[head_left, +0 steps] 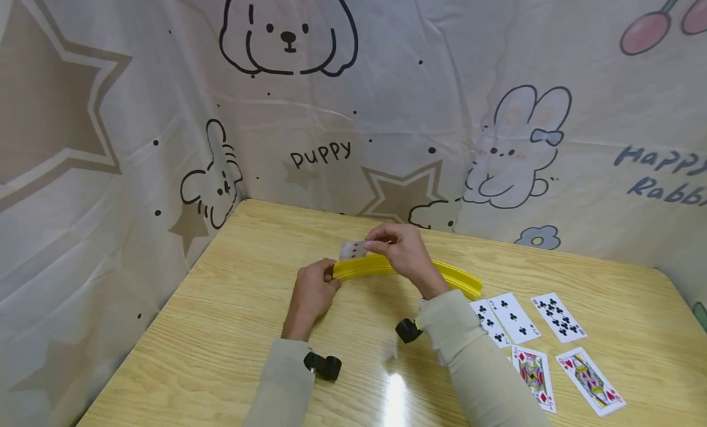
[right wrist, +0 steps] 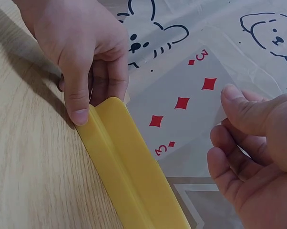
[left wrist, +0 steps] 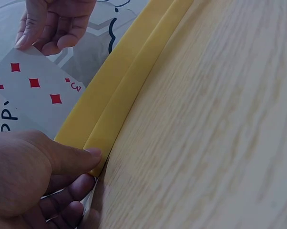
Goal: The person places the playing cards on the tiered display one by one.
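A curved yellow card holder (head_left: pixel 364 267) with a lengthwise groove stands on the wooden table. My left hand (head_left: pixel 313 295) grips its left end, the thumb (left wrist: pixel 76 160) on the front and the fingers behind. Over that same end, my right hand (head_left: pixel 402 250) pinches a three of diamonds (right wrist: pixel 181 102) by one edge between thumb and fingers. The card's face shows in both wrist views, and its lower edge is close to the holder's back wall. In the head view the right hand covers part of the holder.
To the right of the holder lie several face-up cards: a club card (head_left: pixel 490 323) partly under the right sleeve, a five of clubs (head_left: pixel 513 318), another club card (head_left: pixel 559 318), a jack of diamonds (head_left: pixel 533 378) and a queen of hearts (head_left: pixel 591 381). A printed curtain (head_left: pixel 386 108) hangs behind the table.
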Available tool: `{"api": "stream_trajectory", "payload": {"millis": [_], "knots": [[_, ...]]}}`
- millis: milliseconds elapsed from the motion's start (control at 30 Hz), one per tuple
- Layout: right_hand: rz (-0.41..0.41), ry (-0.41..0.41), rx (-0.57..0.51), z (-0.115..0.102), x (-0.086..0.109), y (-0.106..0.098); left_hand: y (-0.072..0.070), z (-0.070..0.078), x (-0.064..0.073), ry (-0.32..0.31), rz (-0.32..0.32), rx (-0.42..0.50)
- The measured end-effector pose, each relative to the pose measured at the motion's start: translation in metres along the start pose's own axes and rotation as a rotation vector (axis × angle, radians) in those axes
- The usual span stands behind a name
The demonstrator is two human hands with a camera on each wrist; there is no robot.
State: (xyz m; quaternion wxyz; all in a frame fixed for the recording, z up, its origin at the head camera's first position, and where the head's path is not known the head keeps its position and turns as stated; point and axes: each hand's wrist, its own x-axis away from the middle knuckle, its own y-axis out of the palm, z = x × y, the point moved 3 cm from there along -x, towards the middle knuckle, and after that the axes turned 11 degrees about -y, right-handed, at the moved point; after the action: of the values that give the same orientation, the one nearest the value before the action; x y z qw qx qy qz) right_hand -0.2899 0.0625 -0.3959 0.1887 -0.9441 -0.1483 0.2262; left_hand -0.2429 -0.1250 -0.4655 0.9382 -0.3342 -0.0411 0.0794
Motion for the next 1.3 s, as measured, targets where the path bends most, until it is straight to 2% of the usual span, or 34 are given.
{"api": "stream_trajectory", "payload": {"millis": [600, 867, 1300], "knots": [[-0.025, 0.001, 0.009, 0.0044, -0.0012, 0.0018, -0.0003, -0.0003, -0.0010, 0.024, 0.009, -0.010], [-0.021, 0.009, 0.002, 0.0095, -0.0032, 0.0041, 0.0001, 0.0000, 0.0000, 0.007, -0.006, 0.003], [-0.029, 0.039, 0.028, 0.0050, -0.0046, 0.0038, -0.0010, 0.0007, 0.0019, 0.005, -0.005, -0.012]]}}
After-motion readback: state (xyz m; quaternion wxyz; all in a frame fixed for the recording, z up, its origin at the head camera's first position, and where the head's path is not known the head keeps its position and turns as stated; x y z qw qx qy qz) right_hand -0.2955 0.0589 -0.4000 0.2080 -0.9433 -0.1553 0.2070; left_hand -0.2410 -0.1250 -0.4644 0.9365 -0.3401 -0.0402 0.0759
